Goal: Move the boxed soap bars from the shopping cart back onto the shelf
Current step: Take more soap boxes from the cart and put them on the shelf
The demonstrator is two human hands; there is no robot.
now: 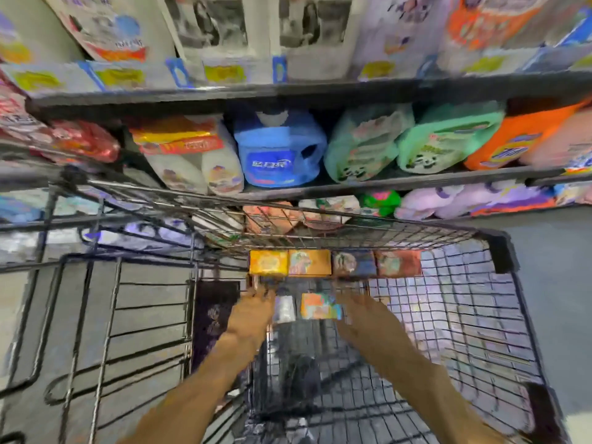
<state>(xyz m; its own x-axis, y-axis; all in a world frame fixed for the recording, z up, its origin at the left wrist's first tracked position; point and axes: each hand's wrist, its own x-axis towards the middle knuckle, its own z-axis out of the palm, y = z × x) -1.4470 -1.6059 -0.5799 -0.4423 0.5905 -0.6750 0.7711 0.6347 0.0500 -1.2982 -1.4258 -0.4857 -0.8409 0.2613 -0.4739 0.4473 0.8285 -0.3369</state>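
The whole view is motion-blurred. A row of boxed soap bars stands at the far end of the wire shopping cart: a yellow box, an orange box, a dark blue box and a red box. One more orange-and-teal soap box sits nearer, between my hands. My left hand stretches its fingers up to just under the yellow box. My right hand is at the right end of the orange-and-teal box; blur hides whether it grips it.
Shelves in front hold detergent: a blue jug, green pouches, an orange pack. A small white item lies by the nearer box. A second wire cart frame stands to the left, grey floor to the right.
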